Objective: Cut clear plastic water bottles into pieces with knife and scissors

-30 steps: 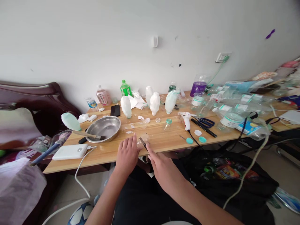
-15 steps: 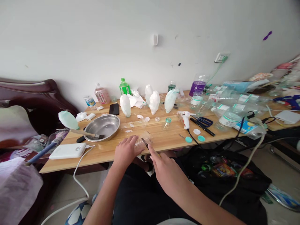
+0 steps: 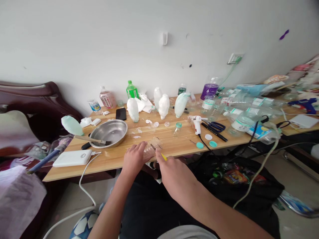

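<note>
At the table's front edge my left hand (image 3: 136, 156) is closed on a clear plastic bottle piece (image 3: 149, 151), pressing it down on the wood. My right hand (image 3: 171, 169) grips a yellow utility knife (image 3: 163, 156), index finger stretched along it. The knife's dark blade lies against the clear plastic. Just beyond stands a small cut bottle neck with a green ring (image 3: 178, 127). To the right lies a white glue gun (image 3: 197, 125), near green and white discs. Several white-coated, rounded shapes (image 3: 164, 107) stand farther back.
A steel bowl (image 3: 118, 124) with a brush (image 3: 99, 140) across its rim stands left, near a white power bank (image 3: 72, 158). Scissors (image 3: 216, 125) and a black pen lie right, before many clear bottles (image 3: 241, 124). A cable (image 3: 83, 186) hangs off the table's front.
The knife has shifted slightly up and left along the plastic, and more of its yellow handle shows. My left hand keeps its hold. The whole view has tilted a little.
</note>
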The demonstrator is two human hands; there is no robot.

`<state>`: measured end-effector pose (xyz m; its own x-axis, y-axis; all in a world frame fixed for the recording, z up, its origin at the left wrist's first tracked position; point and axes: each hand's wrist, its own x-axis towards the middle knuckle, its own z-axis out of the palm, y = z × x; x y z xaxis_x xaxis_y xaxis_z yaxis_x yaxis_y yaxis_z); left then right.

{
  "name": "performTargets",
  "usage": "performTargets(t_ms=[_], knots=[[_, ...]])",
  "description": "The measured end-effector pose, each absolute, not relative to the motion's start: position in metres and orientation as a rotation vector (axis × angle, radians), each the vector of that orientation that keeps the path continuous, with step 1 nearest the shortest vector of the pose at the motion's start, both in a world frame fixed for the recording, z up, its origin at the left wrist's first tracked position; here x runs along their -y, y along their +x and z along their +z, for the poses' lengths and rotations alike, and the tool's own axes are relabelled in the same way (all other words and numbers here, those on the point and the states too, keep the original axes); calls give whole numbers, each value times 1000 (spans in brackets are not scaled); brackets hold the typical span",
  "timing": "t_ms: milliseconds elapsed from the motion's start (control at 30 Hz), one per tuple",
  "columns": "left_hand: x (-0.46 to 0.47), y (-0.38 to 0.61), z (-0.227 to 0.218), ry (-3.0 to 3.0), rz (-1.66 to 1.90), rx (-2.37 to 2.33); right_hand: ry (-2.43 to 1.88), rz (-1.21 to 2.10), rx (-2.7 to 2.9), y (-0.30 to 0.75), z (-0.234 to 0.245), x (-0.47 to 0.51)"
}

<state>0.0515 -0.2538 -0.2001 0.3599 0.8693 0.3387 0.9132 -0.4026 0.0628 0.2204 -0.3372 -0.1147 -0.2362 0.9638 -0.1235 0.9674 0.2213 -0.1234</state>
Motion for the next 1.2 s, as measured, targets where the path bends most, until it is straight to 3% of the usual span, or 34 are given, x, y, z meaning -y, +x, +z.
performTargets(t_ms=[767,1200], knots=[[261,55,-200,-2456,-464,1541,1997,-429,-2436,240,-126,337],[261,55,-204,-2442,-448,1485,1893,-238,-2506,239,-119,330]])
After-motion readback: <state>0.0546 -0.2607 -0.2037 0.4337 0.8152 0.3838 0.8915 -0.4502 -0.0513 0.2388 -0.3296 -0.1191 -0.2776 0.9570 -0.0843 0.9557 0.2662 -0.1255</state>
